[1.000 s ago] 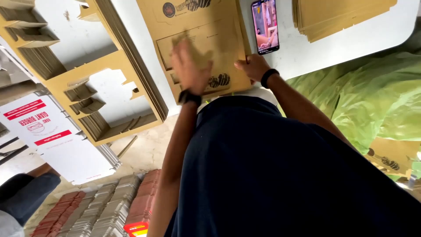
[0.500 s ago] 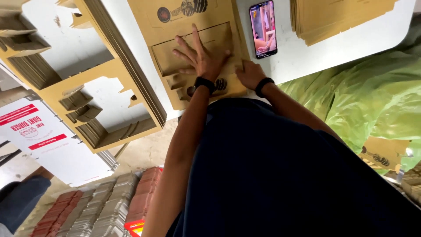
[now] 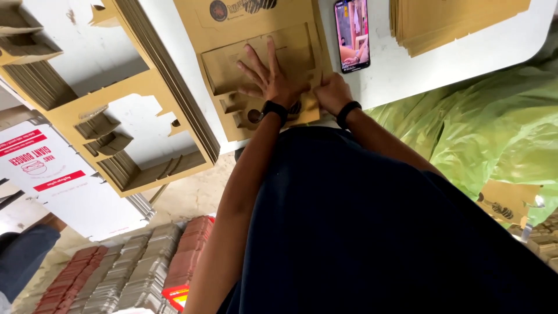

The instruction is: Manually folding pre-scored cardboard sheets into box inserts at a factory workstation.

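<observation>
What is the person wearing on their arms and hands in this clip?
Both forearms are bare, no sleeves showing below the elbow, and no gloves. The left hand has a black band on the wrist, like a watch or tracker; the right hand has a similar black wristband. No rings visible.

A white tabletop [image 3: 401, 75] carries flat brown cardboard blanks: one printed die-cut cardboard sheet [image 3: 232, 35] lies at the near edge, a phone [image 3: 351, 34] with a lit screen just beside it on the bare surface. A neat stack of plain cardboard sheets [image 3: 453, 23] sits near the far corner, well apart from a thicker pile of cut-out cardboard blanks [image 3: 139, 104] overhanging the other side.
</observation>
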